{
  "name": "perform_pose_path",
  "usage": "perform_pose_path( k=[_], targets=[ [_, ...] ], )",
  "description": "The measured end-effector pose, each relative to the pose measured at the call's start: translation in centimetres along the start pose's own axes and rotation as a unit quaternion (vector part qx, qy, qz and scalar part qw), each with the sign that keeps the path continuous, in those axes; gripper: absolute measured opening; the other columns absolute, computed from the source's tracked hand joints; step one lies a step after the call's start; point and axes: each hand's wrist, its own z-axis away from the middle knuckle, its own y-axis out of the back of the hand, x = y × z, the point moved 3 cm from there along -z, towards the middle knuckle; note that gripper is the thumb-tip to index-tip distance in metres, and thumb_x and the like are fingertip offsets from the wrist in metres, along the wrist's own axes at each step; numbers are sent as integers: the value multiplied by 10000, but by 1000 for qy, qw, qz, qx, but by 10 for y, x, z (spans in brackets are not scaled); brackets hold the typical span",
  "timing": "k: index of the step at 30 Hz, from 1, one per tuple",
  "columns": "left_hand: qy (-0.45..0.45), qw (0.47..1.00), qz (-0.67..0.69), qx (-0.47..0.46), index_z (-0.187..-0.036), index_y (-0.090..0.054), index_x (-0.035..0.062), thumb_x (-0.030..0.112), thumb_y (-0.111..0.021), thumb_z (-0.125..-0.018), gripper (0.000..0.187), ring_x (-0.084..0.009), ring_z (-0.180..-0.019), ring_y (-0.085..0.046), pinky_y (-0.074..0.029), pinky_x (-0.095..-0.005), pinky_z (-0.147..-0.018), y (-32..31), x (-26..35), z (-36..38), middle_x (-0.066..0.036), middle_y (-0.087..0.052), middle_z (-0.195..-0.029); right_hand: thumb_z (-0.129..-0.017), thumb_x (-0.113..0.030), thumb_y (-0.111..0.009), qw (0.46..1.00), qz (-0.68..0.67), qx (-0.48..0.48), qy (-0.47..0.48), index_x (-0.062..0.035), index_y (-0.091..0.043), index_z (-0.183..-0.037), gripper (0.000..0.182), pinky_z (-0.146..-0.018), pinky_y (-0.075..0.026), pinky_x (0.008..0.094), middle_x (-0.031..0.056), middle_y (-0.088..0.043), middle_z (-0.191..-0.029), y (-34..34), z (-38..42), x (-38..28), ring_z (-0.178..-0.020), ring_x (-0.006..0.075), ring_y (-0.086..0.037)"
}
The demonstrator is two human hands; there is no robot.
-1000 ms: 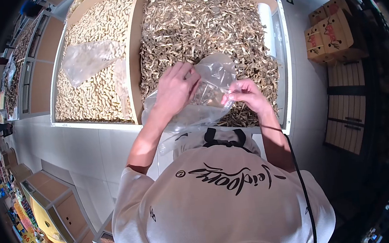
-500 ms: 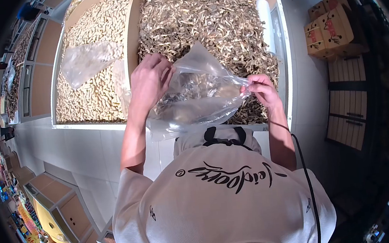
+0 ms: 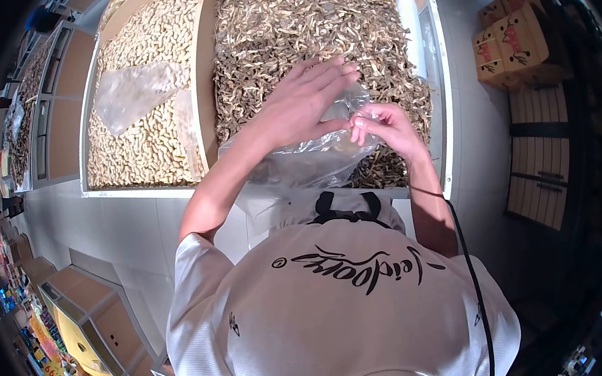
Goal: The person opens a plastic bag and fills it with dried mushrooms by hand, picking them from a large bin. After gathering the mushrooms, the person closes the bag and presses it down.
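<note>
Apparently, the bag is in hand, with its filling hard to judge

From my end, on the head view, I see the clear bag (image 3: 313, 159) at the front of the dried strips (image 3: 285, 26), near the front rim of the display bin (image 3: 144, 194). I have the right hand's (image 3: 391, 127) thumb and fingertips pinched together, clamped on a bit of the bag's film. My left hand (image 3: 310, 94) is spread flat above it, its fingers long and mostly side by side, the thumb apart and reaching towards the right fingertips. I cannot tell whether that thumb touches the film.

As for how far along this is, the bag is already in hand; its lower part lies loose and wide, with creased film close to the right fingers. Glare and the left hand hide its opening, so I cannot tell what, if anything, is inside, or how much is left to do. Beyond the divider (image 3: 209, 88), a plastic sheet (image 3: 134, 95) lies on the peanuts (image 3: 114, 162).
</note>
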Motion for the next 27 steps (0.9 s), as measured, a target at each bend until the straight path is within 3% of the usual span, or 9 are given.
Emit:
perform_pose_path(
  k=[6, 11, 17, 20, 27],
  targets=[
    [-9, 991, 120, -56, -1012, -739, 54, 305, -748, -855, 296, -312, -1023, -616, -440, -432, -1003, -12, -20, -15, -123, -697, -986, -1000, -94, -606, 998, -52, 41, 21, 41, -687, -875, 201, -643, -515, 274, 93, -691, -764, 0, 4, -5, -660, 140, -639],
    [-58, 990, 119, -51, -868, -746, 67, 258, -702, -894, 197, -296, -913, -617, -460, -402, -944, -11, -33, -8, -96, -682, -838, -997, -160, -583, 985, -152, 74, 22, -3, -596, -719, 320, -551, -443, 288, 94, -631, -665, 5, 14, -7, -571, 156, -580],
    [-81, 995, 39, -34, -922, -778, 126, 270, -693, -880, 173, -273, -977, -648, -460, -389, -974, -7, -39, 4, -66, -723, -879, -971, -141, -600, 979, -186, 53, 67, -2, -585, -694, 310, -517, -422, 289, 115, -596, -601, 1, 8, -1, -504, 176, -549],
    [-59, 996, 11, -68, -981, -789, 147, 284, -694, -868, 201, -266, -1022, -655, -456, -388, -991, -2, -41, 8, -50, -749, -937, -970, -146, -602, 980, -189, 42, 53, -1, -579, -683, 322, -495, -411, 289, 117, -596, -598, -1, 7, 5, -495, 174, -544],
    [-56, 997, -33, -49, -1047, -784, 203, 231, -673, -880, 203, -249, -1072, -666, -450, -383, -1012, -4, -58, 23, -51, -757, -1018, -946, -133, -610, 975, -208, 45, 59, -17, -552, -638, 334, -453, -367, 291, 90, -564, -563, -1, 5, 17, -445, 167, -499]
  ],
)
